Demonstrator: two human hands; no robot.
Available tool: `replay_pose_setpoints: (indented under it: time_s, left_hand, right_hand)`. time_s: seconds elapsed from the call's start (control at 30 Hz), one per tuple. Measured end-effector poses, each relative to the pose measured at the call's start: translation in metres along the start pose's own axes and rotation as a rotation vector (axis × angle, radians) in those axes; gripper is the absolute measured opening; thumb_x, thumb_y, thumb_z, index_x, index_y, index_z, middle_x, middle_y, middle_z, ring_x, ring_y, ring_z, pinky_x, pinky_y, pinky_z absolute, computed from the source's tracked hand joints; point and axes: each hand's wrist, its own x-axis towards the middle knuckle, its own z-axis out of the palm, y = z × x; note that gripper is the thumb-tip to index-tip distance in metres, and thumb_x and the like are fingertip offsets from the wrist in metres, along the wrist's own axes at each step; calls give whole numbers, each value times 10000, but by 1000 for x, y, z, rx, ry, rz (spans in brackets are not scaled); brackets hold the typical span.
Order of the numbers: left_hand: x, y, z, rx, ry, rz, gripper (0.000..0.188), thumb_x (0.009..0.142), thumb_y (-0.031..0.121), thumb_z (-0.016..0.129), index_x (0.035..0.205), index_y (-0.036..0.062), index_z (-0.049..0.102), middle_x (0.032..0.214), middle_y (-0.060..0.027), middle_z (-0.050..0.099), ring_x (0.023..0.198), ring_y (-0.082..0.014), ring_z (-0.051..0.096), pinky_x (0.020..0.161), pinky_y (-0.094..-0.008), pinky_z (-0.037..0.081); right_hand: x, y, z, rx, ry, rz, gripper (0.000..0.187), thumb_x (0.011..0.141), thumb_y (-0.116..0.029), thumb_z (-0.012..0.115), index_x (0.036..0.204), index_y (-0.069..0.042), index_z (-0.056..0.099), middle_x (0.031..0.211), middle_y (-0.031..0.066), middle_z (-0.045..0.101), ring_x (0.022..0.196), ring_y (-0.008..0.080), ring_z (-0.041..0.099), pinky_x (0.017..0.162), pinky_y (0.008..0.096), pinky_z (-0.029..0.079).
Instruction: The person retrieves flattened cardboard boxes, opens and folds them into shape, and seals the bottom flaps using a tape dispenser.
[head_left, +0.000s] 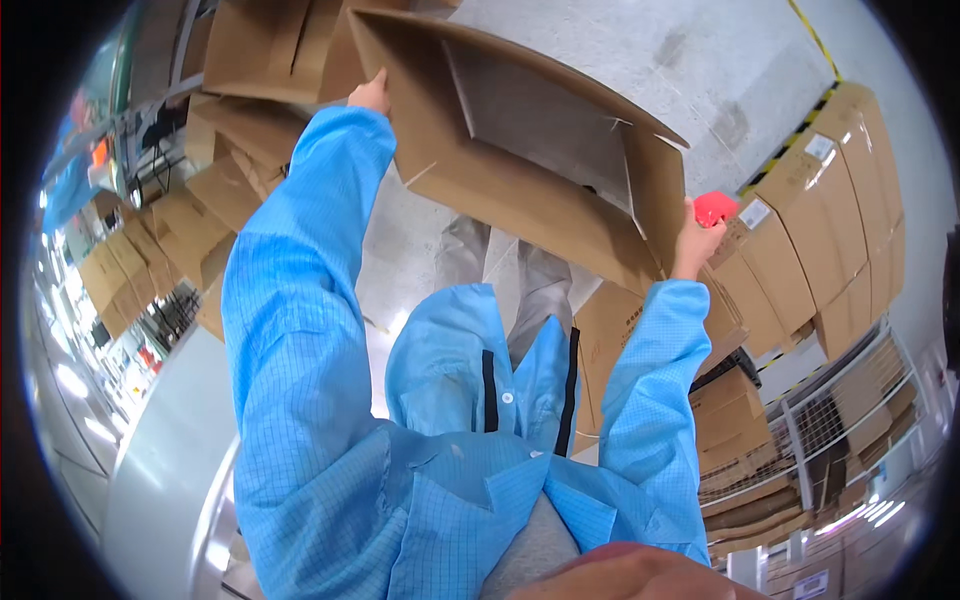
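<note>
A brown cardboard box (530, 208) hangs in front of me, held up by its two ends. Grey floor shows through its middle, so it is open at top and bottom. My left hand (371, 93) is closed on the box's left end, thumb up along the cardboard. At the right end, my right hand (698, 245) is closed round a bright red object (714, 208) and rests against the box wall. The red object's kind is hard to make out; most of it is hidden by the fingers and the angle.
Tall cartons (815, 235) stand at the right beside yellow-black floor tape (785, 150). A wire cage cart (800, 450) holds flat cardboard at the lower right. More open boxes (270, 50) sit at the upper left. A pale grey surface (165, 450) lies to my left.
</note>
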Motion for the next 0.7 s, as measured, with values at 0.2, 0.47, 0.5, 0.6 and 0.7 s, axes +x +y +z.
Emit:
replay_pose_setpoints:
  time_s: [0.2,0.47,0.5,0.6,0.7]
  left_hand:
    - [12,-27,-10,0,-18,53,445,880,157,491,1324,166,468,917,-240,660,852,-413,642,777,-506,518]
    - [45,-30,-27,-17,-45,111,448,875,138,484,1322,146,469,941,-236,661,885,-405,641,788,-501,522]
    - [50,-49,-31,-11,-55,93,456,868,124,487,1324,140,467,950,-235,661,891,-402,641,787,-502,522]
    - [70,-72,-38,-53,-25,169,445,897,171,447,1342,158,453,927,-262,643,844,-435,618,777,-523,493]
    - [83,-88,-39,-47,-44,188,450,900,159,444,1350,144,442,921,-262,643,839,-431,616,766,-523,490]
  right_hand:
    - [-5,-25,-3,150,-461,86,601,664,-435,827,960,21,570,865,127,638,797,221,594,772,348,466]
    - [-24,-86,-6,-65,-545,24,559,664,-424,820,932,13,598,863,120,655,779,205,607,746,340,474]
    - [-23,-97,-5,-83,-529,-31,520,685,-414,809,914,3,600,862,132,661,780,223,620,745,351,478]
    - [-22,-102,3,36,-461,1,472,733,-408,775,894,3,609,859,142,668,791,235,630,746,359,480]
    - [-34,-108,11,55,-457,14,399,803,-373,725,881,2,612,838,123,664,776,204,612,751,339,470]
